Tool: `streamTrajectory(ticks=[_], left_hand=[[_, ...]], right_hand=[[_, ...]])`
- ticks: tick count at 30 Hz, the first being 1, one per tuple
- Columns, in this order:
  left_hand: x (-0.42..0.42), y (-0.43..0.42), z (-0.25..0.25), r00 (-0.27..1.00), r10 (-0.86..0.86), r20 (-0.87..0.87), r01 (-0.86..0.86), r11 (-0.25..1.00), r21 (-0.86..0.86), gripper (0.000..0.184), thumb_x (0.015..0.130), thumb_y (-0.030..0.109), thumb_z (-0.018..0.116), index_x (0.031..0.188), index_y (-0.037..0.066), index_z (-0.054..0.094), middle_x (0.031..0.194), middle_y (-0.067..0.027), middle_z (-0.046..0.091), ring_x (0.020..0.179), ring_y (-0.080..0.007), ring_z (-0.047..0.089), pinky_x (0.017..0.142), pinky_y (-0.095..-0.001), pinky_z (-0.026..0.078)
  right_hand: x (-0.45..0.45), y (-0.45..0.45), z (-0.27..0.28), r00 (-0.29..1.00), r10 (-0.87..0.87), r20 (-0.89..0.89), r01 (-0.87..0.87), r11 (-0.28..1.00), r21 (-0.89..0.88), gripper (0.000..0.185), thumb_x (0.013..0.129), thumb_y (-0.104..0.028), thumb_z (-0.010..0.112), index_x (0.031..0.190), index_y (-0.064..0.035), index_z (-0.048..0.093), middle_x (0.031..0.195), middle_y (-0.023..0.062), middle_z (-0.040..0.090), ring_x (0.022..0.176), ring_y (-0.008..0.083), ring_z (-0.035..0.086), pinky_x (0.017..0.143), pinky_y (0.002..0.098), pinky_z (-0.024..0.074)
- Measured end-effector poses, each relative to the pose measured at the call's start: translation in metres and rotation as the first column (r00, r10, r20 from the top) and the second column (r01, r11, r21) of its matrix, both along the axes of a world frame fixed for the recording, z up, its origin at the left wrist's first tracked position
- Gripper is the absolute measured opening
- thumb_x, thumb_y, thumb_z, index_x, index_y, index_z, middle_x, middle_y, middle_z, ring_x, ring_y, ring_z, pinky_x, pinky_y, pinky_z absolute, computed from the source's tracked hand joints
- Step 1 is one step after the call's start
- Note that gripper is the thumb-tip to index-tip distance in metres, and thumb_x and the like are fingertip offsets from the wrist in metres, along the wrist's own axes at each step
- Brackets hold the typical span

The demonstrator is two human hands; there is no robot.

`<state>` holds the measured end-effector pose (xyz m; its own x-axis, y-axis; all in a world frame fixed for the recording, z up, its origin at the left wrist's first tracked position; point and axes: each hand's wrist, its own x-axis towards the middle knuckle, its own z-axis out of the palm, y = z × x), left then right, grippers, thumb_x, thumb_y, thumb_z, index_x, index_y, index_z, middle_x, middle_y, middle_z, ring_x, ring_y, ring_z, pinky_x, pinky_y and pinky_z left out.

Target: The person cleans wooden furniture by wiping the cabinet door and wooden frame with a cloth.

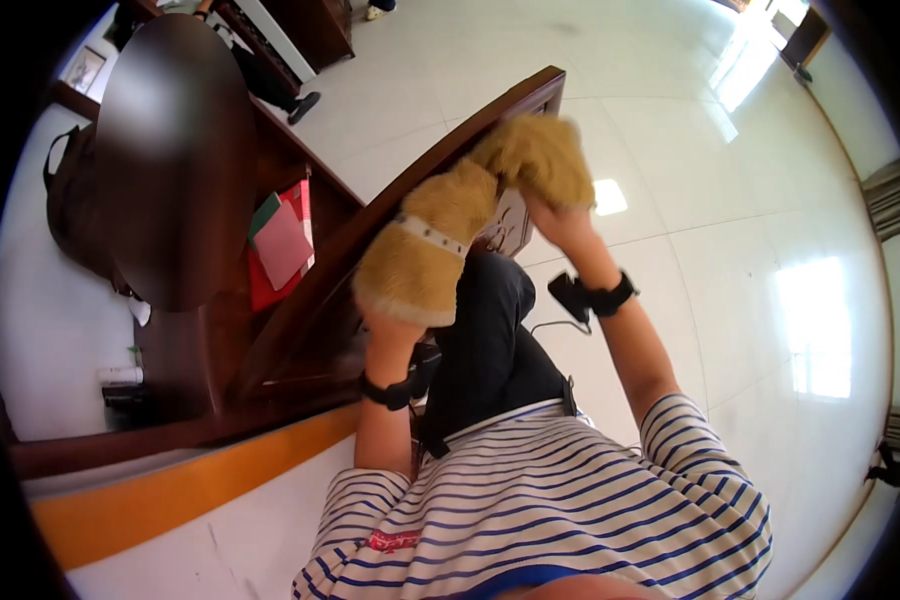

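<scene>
My left hand (395, 328) is inside a furry tan mitt (415, 265) with a pale studded strap around it. The mitt hides its fingers. To its upper right, my right hand (562, 224) reaches into or under a second tan-brown mitt-like piece (542, 160), bunched and slightly blurred. Only the heel of that hand and the wrist show, so I cannot tell whether it wears or grips the piece. The two tan pieces meet or overlap near the middle. Black straps (610, 296) with small dark devices circle both my wrists.
A dark wooden frame edge (450, 140) runs diagonally behind the mitts. Left of it, pink and red booklets (283, 245) lie on brown wood. A black bag (70, 210) sits farther left, by a large blurred dark oval. Another person's shoe (304, 107) rests on pale floor tiles.
</scene>
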<state>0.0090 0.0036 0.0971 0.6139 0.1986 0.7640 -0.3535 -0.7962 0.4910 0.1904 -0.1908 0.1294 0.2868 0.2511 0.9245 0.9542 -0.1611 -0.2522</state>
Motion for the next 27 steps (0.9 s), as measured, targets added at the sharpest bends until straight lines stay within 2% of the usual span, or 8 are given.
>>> streamTrajectory(ticks=[2, 4, 6, 8, 9, 16, 24, 27], left_hand=[[-0.014, 0.008, 0.031, 0.994, 0.105, 0.015, -0.105, 0.994, -0.034, 0.041, 0.081, 0.018, 0.070, 0.118, 0.002, 0.063, 0.116, -0.0166, 0.065, 0.105, -0.0352, 0.062, 0.093, -0.0422, 0.047], [-0.022, 0.029, 0.052, 0.967, 0.253, -0.003, -0.251, 0.961, 0.120, 0.038, 0.084, 0.020, 0.066, 0.118, 0.002, 0.062, 0.110, -0.0153, 0.066, 0.100, -0.0343, 0.063, 0.090, -0.0411, 0.048], [-0.020, 0.035, 0.060, 0.929, 0.371, -0.007, -0.354, 0.890, 0.287, 0.035, 0.087, 0.023, 0.063, 0.116, 0.003, 0.063, 0.104, -0.0141, 0.067, 0.095, -0.0336, 0.064, 0.086, -0.0405, 0.049], [-0.009, 0.030, 0.065, 0.736, 0.669, -0.103, -0.479, 0.623, 0.618, 0.030, 0.091, 0.027, 0.057, 0.108, 0.004, 0.063, 0.089, -0.0109, 0.066, 0.084, -0.0321, 0.063, 0.076, -0.0408, 0.049], [-0.003, 0.032, 0.058, 0.753, 0.657, 0.041, -0.550, 0.594, 0.587, 0.028, 0.093, 0.031, 0.054, 0.100, 0.005, 0.063, 0.079, -0.0090, 0.062, 0.077, -0.0299, 0.061, 0.069, -0.0423, 0.047], [-0.009, 0.031, 0.054, 0.766, 0.633, 0.111, -0.551, 0.558, 0.621, 0.028, 0.095, 0.028, 0.054, 0.107, 0.005, 0.065, 0.088, -0.0082, 0.066, 0.080, -0.0277, 0.062, 0.073, -0.0401, 0.047], [-0.062, 0.036, 0.064, 0.830, 0.551, -0.084, -0.422, 0.720, 0.551, 0.039, 0.091, 0.029, 0.063, 0.119, 0.002, 0.061, 0.120, -0.0144, 0.063, 0.110, -0.0316, 0.059, 0.093, -0.0404, 0.046], [-0.086, 0.037, 0.058, 0.670, 0.742, 0.032, -0.675, 0.590, 0.442, 0.038, 0.093, 0.028, 0.062, 0.118, -0.001, 0.060, 0.132, -0.0198, 0.054, 0.126, -0.0400, 0.046, 0.103, -0.0472, 0.039]], right_hand=[[0.001, 0.010, 0.037, 0.994, 0.104, -0.024, -0.102, 0.992, 0.074, 0.025, 0.082, -0.016, 0.060, 0.102, -0.0032, 0.068, 0.105, 0.0153, 0.066, 0.097, 0.0371, 0.060, 0.085, 0.0453, 0.0483], [0.006, 0.027, 0.047, 0.954, -0.097, -0.285, -0.019, 0.925, -0.381, 0.025, 0.086, -0.024, 0.057, 0.095, -0.0035, 0.066, 0.095, 0.0116, 0.066, 0.091, 0.0349, 0.061, 0.080, 0.0450, 0.0483], [0.012, 0.067, 0.052, 0.999, 0.027, 0.016, -0.022, 0.961, -0.277, 0.027, 0.089, -0.030, 0.054, 0.089, -0.0056, 0.065, 0.090, 0.0088, 0.065, 0.089, 0.0312, 0.059, 0.082, 0.0433, 0.0463], [0.019, 0.083, 0.023, 0.998, 0.048, 0.032, -0.037, 0.955, -0.293, 0.025, 0.090, -0.028, 0.053, 0.092, -0.0057, 0.065, 0.092, 0.0093, 0.064, 0.093, 0.0306, 0.058, 0.087, 0.0419, 0.0443], [0.018, 0.091, 0.012, 0.997, 0.060, 0.052, -0.041, 0.950, -0.310, 0.024, 0.091, -0.026, 0.052, 0.095, -0.0058, 0.065, 0.095, 0.0098, 0.064, 0.097, 0.0301, 0.057, 0.092, 0.0406, 0.0422], [0.006, 0.097, -0.005, 0.989, -0.101, 0.104, 0.116, 0.981, -0.152, 0.024, 0.094, -0.027, 0.052, 0.102, -0.0091, 0.065, 0.104, 0.0062, 0.065, 0.107, 0.0250, 0.056, 0.103, 0.0406, 0.0379], [-0.024, 0.062, -0.011, 0.994, -0.105, -0.021, 0.095, 0.959, -0.267, 0.037, 0.093, -0.022, 0.056, 0.128, -0.0116, 0.056, 0.132, 0.0040, 0.056, 0.131, 0.0241, 0.045, 0.112, 0.0432, 0.0317], [-0.024, 0.061, -0.010, 0.997, -0.014, -0.081, -0.004, 0.977, -0.213, 0.035, 0.093, -0.019, 0.057, 0.127, -0.0098, 0.057, 0.128, 0.0073, 0.058, 0.127, 0.0269, 0.048, 0.106, 0.0412, 0.0376]])
